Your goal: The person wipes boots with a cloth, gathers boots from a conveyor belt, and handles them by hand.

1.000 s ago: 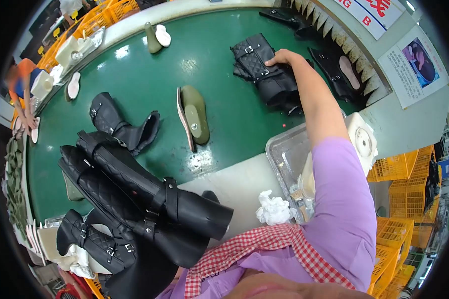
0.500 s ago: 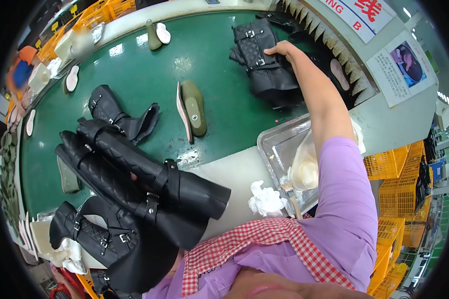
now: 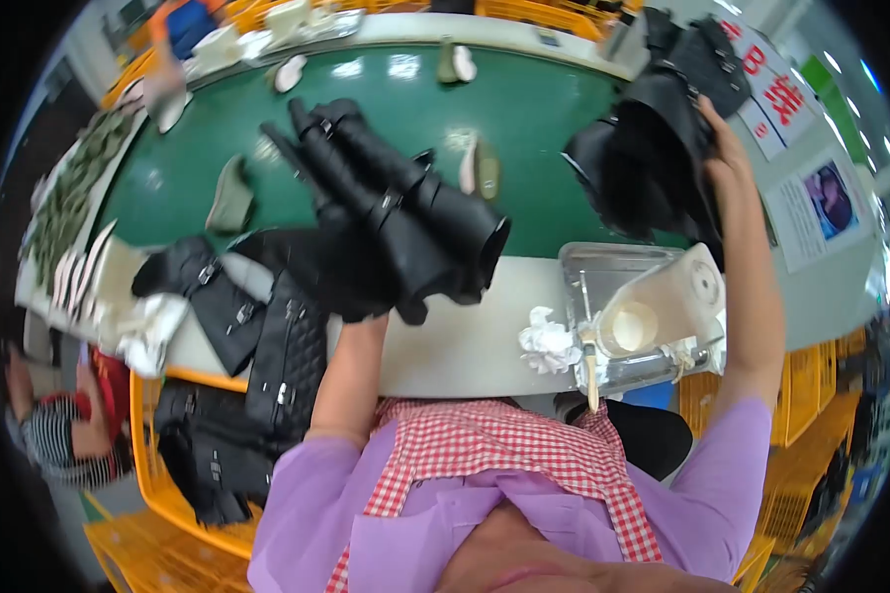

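Note:
Several black quilted boot uppers [image 3: 396,212] with buckled straps are bunched over the left of the work surface. My left hand [image 3: 366,324] is under their open tops, its fingers hidden, and bears the bunch. At the upper right my right hand [image 3: 727,158] is closed on more black boot uppers [image 3: 663,128], lifted off the green surface with the wide tops hanging down. More black uppers [image 3: 287,346] lie at the table's left edge, over an orange crate.
On the green belt [image 3: 366,89] are an olive shoe piece with a pink insole [image 3: 485,168] and another olive piece [image 3: 231,196]. A metal tray [image 3: 588,262] holds a pale container [image 3: 663,296] and a brush [image 3: 590,371]. Crumpled white paper [image 3: 549,341] lies beside it. Other people work at the left.
My right hand has raised its uppers off the belt and drawn them nearer. The left bunch has lifted and shifted right. The view has turned left, showing more of the crate.

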A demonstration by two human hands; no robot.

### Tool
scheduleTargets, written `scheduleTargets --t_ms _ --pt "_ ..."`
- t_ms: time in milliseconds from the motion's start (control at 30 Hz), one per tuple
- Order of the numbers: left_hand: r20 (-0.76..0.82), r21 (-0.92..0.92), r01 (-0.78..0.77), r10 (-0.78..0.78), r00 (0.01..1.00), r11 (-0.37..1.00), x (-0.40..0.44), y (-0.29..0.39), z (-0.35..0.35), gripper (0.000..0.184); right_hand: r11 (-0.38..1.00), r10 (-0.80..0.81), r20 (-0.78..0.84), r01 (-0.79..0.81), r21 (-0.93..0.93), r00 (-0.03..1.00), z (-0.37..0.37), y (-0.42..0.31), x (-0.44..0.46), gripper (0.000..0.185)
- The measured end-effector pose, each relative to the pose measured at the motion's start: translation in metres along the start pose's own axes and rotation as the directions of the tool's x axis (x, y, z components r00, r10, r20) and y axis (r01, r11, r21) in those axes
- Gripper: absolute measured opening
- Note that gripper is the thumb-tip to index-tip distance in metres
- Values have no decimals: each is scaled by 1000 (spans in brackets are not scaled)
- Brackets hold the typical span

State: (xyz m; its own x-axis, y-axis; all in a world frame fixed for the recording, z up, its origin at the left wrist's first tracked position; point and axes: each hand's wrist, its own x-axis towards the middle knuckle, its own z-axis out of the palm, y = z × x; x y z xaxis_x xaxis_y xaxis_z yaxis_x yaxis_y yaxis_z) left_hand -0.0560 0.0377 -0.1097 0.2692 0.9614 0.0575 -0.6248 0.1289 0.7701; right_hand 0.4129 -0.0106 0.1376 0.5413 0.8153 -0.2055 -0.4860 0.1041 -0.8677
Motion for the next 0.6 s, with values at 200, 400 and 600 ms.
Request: scheduleTargets --t_ms 200,400,600 --pt "-86 163 -143 158 984 976 -38 53 -3 60 991 -124 114 130 -39 986 -16 17 -90 35" --pt "-303 476 -255 429 851 842 -123 150 -62 58 995 41 311 -68 75 949 -77 20 -83 28" --pt "-499 713 -160 655 568 682 -236 233 -139 57 997 -27 254 9 72 967 -81 45 -103 33"
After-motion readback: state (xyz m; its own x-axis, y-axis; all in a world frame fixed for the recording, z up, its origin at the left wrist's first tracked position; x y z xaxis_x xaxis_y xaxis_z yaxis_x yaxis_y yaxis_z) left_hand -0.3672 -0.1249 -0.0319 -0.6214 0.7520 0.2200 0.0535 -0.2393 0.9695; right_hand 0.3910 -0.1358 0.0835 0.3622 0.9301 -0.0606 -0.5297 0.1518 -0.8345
